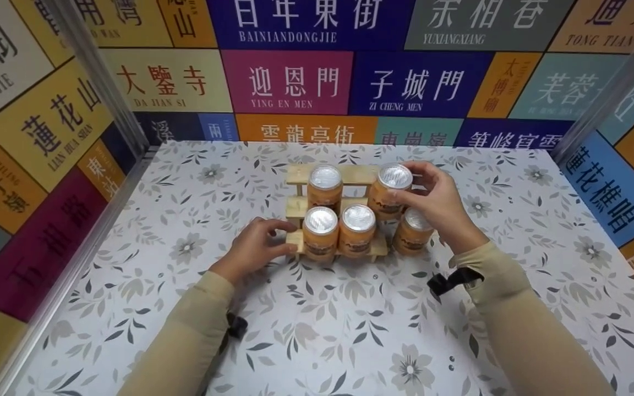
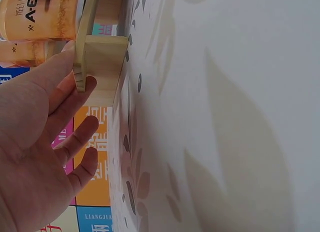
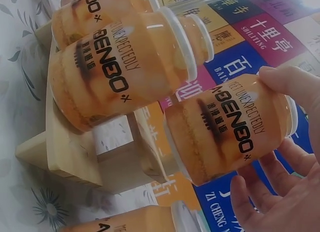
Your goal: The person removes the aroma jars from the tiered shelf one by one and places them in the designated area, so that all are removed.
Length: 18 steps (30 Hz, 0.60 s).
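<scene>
A small stepped wooden rack [image 1: 296,209] stands on the table. My left hand [image 1: 255,246] pinches the left end of its lowest shelf; in the left wrist view the thumb lies over the board's edge [image 2: 80,67] and the other fingers are spread. My right hand [image 1: 444,206] grips an orange can [image 3: 227,129] with a silver lid near its top, over the rack's right side. Whether its base touches a shelf cannot be told. Two like cans sit on the front shelf, the left one [image 1: 320,241] beside the middle one [image 1: 356,239]. Another can [image 1: 325,193] stands behind them.
One more orange can [image 1: 413,236] stands on the table just right of the rack, under my right hand. The table [image 1: 317,330] has a leaf-patterned cover. Walls with coloured sign panels [image 1: 289,82] close off the back and sides.
</scene>
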Each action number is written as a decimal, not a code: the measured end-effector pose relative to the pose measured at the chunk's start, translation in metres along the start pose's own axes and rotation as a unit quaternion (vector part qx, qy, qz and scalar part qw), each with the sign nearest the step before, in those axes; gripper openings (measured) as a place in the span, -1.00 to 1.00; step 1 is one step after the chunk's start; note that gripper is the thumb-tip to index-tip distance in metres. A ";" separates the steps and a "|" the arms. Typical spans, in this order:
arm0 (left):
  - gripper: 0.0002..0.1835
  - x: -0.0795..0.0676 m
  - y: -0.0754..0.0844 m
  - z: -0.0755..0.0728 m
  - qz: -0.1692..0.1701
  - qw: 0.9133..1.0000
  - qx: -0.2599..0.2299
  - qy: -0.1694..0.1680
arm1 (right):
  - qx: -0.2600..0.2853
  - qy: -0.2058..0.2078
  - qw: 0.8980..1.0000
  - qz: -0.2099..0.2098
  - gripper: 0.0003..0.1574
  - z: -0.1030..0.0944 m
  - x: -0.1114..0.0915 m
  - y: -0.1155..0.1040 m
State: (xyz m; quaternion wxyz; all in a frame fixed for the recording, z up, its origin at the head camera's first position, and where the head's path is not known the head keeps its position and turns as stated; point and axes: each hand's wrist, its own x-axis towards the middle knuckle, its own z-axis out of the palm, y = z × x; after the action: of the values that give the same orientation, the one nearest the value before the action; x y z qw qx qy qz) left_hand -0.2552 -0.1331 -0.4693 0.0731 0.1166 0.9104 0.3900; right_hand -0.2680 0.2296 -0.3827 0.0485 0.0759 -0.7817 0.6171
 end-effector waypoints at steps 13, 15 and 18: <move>-0.55 0.000 -0.004 0.001 0.024 1.000 0.007 0.007 | -0.042 -0.020 0.999 -0.010 -0.26 -0.022 -0.016 -0.005; -0.56 0.000 -0.004 0.001 0.032 0.999 0.008 0.009 | -0.052 -0.022 0.998 -0.014 -0.27 -0.027 -0.019 -0.005; -0.56 0.001 -0.003 0.001 0.031 0.999 0.008 0.008 | -0.074 -0.028 0.997 -0.014 -0.28 -0.034 -0.023 -0.006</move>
State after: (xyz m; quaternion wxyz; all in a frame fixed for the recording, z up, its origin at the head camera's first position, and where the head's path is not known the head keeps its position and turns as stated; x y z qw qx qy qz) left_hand -0.2564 -0.1343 -0.4727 0.0527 0.1420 0.9102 0.3856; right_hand -0.2454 0.2623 -0.3733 0.0412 0.1005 -0.8254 0.5541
